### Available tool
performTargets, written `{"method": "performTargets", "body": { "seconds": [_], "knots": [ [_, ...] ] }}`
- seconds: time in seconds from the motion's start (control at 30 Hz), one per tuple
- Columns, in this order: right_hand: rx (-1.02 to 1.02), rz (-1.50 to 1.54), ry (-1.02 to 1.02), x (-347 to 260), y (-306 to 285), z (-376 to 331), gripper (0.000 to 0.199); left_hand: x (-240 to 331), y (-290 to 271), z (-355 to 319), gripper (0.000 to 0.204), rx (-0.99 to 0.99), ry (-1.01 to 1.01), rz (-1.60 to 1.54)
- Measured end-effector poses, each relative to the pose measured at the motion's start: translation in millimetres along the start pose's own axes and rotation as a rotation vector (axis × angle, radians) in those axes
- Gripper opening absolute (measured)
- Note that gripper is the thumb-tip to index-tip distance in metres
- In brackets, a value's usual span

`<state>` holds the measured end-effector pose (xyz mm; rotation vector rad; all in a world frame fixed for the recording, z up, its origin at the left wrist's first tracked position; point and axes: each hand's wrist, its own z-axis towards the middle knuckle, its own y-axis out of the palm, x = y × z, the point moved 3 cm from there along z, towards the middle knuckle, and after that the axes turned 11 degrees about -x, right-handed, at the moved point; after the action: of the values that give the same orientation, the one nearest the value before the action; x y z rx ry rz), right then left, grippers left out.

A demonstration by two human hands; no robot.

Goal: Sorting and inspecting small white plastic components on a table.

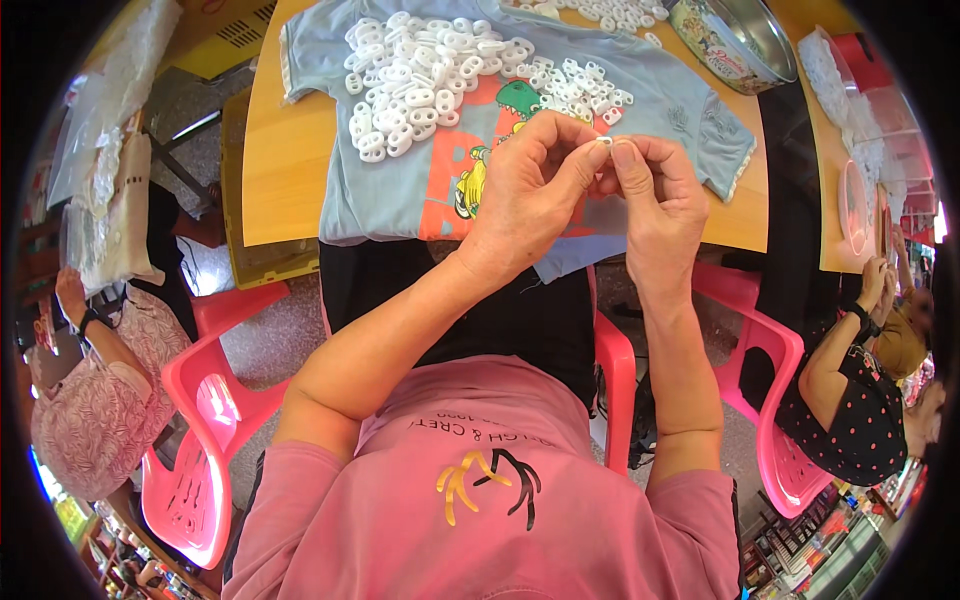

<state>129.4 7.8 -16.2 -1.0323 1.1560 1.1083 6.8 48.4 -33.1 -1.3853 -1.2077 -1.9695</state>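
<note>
My left hand [535, 190] and my right hand [662, 195] meet above the table's near edge, thumbs and forefingers pinched together. Between the fingertips is a small white plastic piece [605, 141], mostly hidden by them. Just beyond, a grey-blue T-shirt [375, 195] with an orange, green and yellow print lies spread on the table. On it sits a large heap of white oval plastic pieces with two holes [425, 85]. A second heap of smaller white pieces [580, 90] lies to its right, close behind my hands.
The wooden table [280, 170] holds more white pieces [610, 12] and a round patterned tin [730, 45] at the far side. Pink plastic chairs [205, 410] stand on both sides. Other people sit left and right, one with a patterned top [95, 430], one in a dotted black top [850, 430].
</note>
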Motion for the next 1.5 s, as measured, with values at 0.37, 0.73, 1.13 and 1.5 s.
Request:
{"method": "performTargets", "body": {
  "seconds": [0.37,0.73,1.13,1.5],
  "knots": [
    [-0.276,-0.688,-0.367,-22.1,-21.5,18.1,0.01,0.5,-2.7,2.2,0.015,-0.04,-0.059,-0.023],
    [-0.266,-0.772,-0.501,-16.9,-13.9,18.5,0.003,6.8,-0.3,-1.4,0.014,-0.056,-0.13,-0.022],
    [-0.216,-0.788,-0.558,-15.9,-4.3,17.2,0.004,3.0,-3.0,0.0,0.012,-0.037,-0.082,-0.001],
    [-0.274,-0.108,0.007,-27.4,-11.9,43.0,0.012,31.3,5.4,-16.3,0.012,0.015,0.158,-0.174]
  ]
}}
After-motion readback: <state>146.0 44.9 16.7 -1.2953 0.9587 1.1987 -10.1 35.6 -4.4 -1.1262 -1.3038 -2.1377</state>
